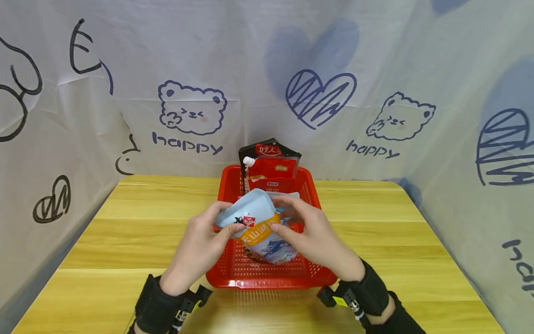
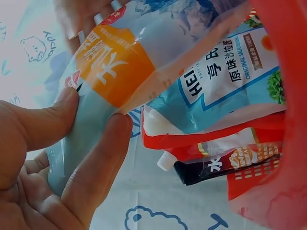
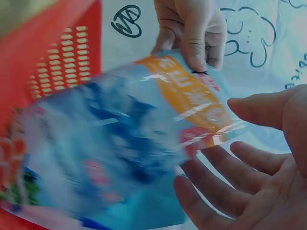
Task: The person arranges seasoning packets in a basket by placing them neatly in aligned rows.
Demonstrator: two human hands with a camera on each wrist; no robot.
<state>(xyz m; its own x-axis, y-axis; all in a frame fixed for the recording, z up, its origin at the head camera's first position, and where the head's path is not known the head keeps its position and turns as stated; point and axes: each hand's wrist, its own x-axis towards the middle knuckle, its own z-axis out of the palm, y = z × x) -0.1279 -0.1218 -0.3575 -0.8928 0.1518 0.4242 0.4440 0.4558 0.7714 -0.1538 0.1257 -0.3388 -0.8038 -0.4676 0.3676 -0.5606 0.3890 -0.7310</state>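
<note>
A light blue pouch with an orange band and a mountain picture [image 1: 267, 241] is held tilted above the red basket [image 1: 271, 282]. My left hand [image 1: 196, 250] pinches its upper left end, thumb on the printed front and fingers behind, as the left wrist view also shows. At the pouch's right edge is my right hand [image 1: 319, 232]. Its thumb [image 3: 254, 111] and spread fingers stand apart on either side of the pouch's corner in the right wrist view. Whether they touch the pouch is hard to tell, and motion blurs the print there.
Upright at the basket's back are a black-and-red pouch [image 1: 269, 149] and a red pouch with a white spout [image 1: 275, 168]. A blue-and-white salad dressing pouch [image 2: 230, 76] leans in front of them. The basket stands on a wood-grain table [image 1: 375, 222] before a drawn-on white cloth [image 1: 250, 55].
</note>
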